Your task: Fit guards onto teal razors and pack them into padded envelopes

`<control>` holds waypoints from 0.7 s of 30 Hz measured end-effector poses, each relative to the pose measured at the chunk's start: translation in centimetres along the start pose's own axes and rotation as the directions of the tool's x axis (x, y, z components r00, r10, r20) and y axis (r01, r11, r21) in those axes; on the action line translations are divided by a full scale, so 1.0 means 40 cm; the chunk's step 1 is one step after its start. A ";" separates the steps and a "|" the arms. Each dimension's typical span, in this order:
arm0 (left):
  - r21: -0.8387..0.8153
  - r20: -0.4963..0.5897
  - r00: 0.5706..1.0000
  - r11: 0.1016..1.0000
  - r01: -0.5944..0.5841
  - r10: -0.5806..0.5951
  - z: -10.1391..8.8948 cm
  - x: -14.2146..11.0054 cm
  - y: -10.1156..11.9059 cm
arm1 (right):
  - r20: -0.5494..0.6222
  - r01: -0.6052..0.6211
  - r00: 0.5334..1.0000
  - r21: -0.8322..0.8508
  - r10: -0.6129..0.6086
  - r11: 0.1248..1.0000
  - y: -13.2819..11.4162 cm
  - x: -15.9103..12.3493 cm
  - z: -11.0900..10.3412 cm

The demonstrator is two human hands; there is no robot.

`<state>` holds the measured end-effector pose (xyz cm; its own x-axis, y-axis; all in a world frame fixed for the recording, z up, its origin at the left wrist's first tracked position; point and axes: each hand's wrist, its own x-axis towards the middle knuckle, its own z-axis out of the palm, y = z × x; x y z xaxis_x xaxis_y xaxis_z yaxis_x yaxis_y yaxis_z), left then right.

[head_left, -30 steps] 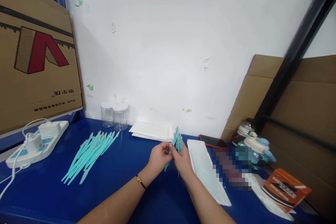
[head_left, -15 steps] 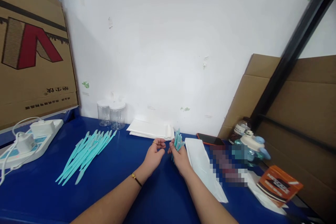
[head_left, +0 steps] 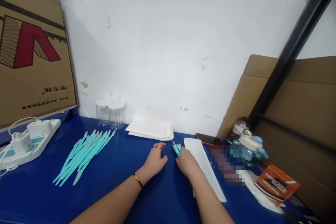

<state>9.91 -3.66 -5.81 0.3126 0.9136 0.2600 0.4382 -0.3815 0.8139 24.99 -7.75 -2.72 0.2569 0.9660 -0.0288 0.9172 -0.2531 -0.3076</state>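
Observation:
My right hand [head_left: 188, 162] is closed around a small bundle of teal eyebrow razors [head_left: 176, 148]; their tips stick out beyond the fingers and the rest is hidden by the hand. Just left of it, my left hand [head_left: 156, 158] is held over the table with its fingers apart and nothing in it. To the far left lies a loose, fanned pile of teal eyebrow razors [head_left: 85, 154]. A long white paper or plastic sleeve [head_left: 206, 168] lies flat beside and partly under my right forearm.
Behind my hands lies a stack of white packets [head_left: 149, 130], with two clear lidded jars [head_left: 116, 116] to its left. A power strip [head_left: 39, 147] with plugs stands at the left. At right are a phone [head_left: 209, 139], a teal bottle [head_left: 248, 148], a brown bottle [head_left: 238, 130] and an orange box [head_left: 277, 184].
The bundle in my right hand has tipped from upright to lying lower, and the right hand has turned palm down and moved slightly right. My left hand has dropped a little lower.

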 end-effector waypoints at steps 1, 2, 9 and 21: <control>0.083 0.029 0.999 0.996 -0.031 0.028 0.002 -0.004 0.007 | -0.007 0.010 1.000 0.001 -0.010 1.000 -0.002 -0.002 0.000; 0.159 0.058 0.997 0.986 -0.055 0.046 0.004 -0.007 0.015 | -0.014 0.025 1.000 0.003 -0.025 1.000 -0.002 -0.002 -0.001; 0.377 0.137 0.989 0.920 -0.103 0.054 0.023 0.008 0.039 | -0.005 0.075 0.997 -0.026 -0.075 0.997 0.021 0.015 -0.013; 0.336 0.123 0.990 0.936 -0.111 0.073 0.020 0.006 0.034 | -0.138 0.046 0.990 0.038 -0.040 0.998 0.058 0.057 -0.031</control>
<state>11.25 -4.06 -5.03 0.4452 0.8591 0.2523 0.6582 -0.5051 0.5583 28.08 -6.20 -2.32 0.2598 0.9587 0.1154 0.9157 -0.2067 -0.3446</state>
